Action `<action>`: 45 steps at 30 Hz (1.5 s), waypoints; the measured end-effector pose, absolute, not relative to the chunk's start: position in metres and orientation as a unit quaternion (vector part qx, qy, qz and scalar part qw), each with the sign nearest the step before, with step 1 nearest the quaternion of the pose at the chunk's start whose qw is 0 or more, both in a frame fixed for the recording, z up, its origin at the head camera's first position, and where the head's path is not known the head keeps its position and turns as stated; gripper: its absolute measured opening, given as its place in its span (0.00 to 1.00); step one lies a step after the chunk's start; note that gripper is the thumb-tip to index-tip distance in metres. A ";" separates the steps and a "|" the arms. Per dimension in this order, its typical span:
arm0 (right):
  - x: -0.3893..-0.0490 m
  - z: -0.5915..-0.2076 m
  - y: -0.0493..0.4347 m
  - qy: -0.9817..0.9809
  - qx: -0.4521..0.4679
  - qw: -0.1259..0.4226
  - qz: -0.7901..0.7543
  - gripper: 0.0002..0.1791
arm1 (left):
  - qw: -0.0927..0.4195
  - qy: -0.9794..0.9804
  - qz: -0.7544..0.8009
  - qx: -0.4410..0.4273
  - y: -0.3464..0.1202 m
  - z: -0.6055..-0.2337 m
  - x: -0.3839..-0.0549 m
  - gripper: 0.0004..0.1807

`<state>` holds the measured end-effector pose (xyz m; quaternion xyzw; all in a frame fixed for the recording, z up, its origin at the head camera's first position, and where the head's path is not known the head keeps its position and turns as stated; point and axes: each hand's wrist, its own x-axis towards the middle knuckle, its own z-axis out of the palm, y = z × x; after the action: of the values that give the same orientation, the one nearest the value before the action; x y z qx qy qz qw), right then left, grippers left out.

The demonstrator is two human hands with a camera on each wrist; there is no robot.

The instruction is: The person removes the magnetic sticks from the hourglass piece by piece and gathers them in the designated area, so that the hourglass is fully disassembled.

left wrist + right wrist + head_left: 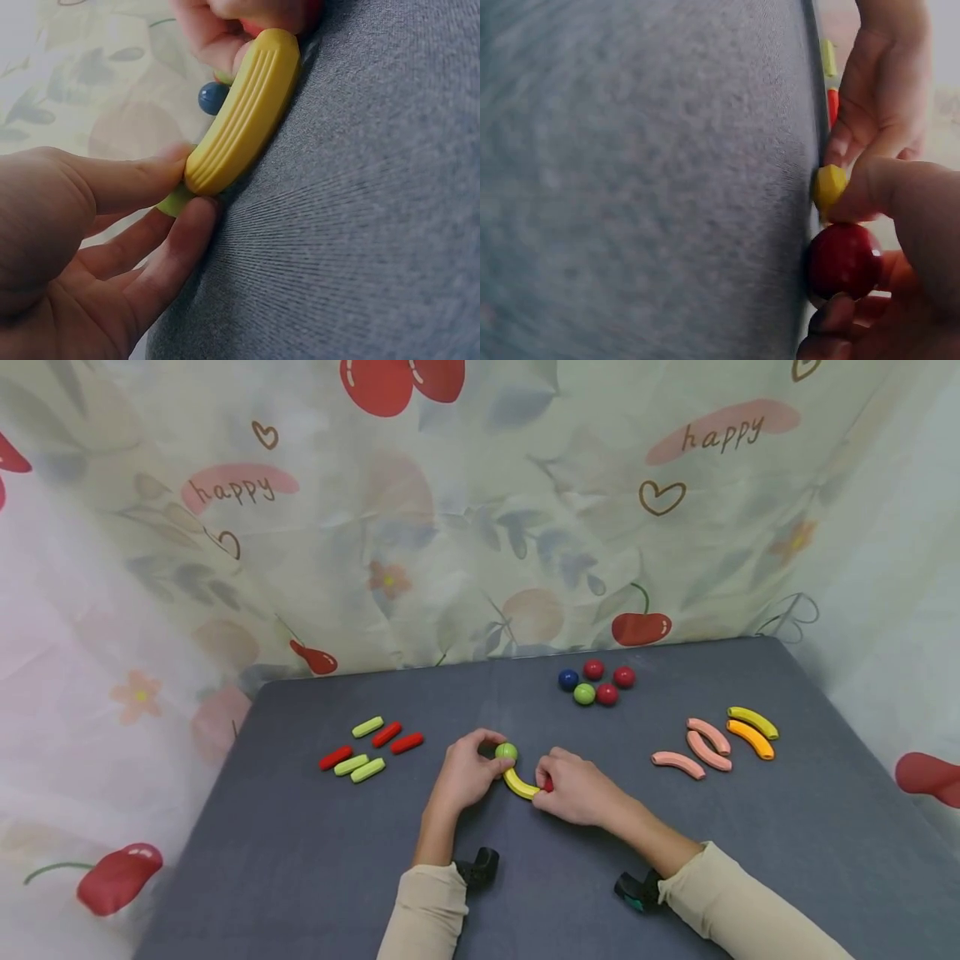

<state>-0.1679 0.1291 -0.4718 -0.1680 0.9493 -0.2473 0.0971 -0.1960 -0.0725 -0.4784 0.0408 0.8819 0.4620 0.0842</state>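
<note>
A yellow curved rod (520, 786) lies on the grey table between the two hands, its ridged side showing in the left wrist view. My left hand (467, 774) holds a green ball (506, 751) at the rod's left end, thumb and fingers around it; the thumb also touches the rod. At the other end, my right hand (576, 788) pinches a red ball (845, 261) between thumb and fingers. In the right wrist view the ball sits close by the rod's yellow end; whether they touch is hard to tell.
Short red and light-green rods (367, 770) lie to the left. Red, blue and green balls (607, 694) are grouped at the back. Pink curved rods (678, 765) and orange and yellow curved rods (750, 739) lie right. A patterned curtain (465, 527) hangs behind the table (300, 860).
</note>
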 end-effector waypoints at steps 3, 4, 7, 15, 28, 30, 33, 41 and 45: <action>-0.173 -0.465 0.134 0.951 -0.173 0.102 -0.236 0.07 | 0.091 0.881 0.462 0.041 -0.074 -0.478 -0.197 0.17; -0.177 -0.462 0.137 0.951 -0.172 0.102 -0.236 0.06 | 0.094 0.881 0.462 0.041 -0.075 -0.478 -0.197 0.17; -0.193 -0.450 0.146 0.954 -0.164 0.082 -0.239 0.11 | 0.096 0.881 0.461 0.039 -0.076 -0.478 -0.197 0.17; -0.255 -0.439 0.148 0.957 -0.175 -0.010 -0.233 0.21 | 0.100 0.885 0.452 0.045 -0.076 -0.480 -0.197 0.16; -0.297 -0.464 0.135 0.970 -0.170 -0.088 -0.148 0.17 | 0.123 0.870 0.476 0.046 -0.076 -0.478 -0.195 0.15; -0.296 -0.464 0.133 0.969 -0.176 -0.094 -0.143 0.18 | 0.122 0.868 0.479 0.044 -0.077 -0.478 -0.195 0.15; -0.290 -0.460 0.132 0.965 -0.187 -0.108 -0.146 0.19 | 0.121 0.868 0.480 0.045 -0.079 -0.479 -0.196 0.16; -0.233 -0.447 0.137 0.950 -0.226 -0.030 -0.212 0.10 | 0.125 0.858 0.496 0.038 -0.082 -0.481 -0.199 0.16; -0.204 -0.451 0.136 0.934 -0.263 0.047 -0.236 0.11 | 0.125 0.857 0.498 0.035 -0.081 -0.482 -0.199 0.16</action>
<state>-0.2041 0.1364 -0.4512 -0.2634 0.9343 -0.2355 0.0467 -0.1990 -0.0807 -0.4822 0.0347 0.8574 0.4980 0.1253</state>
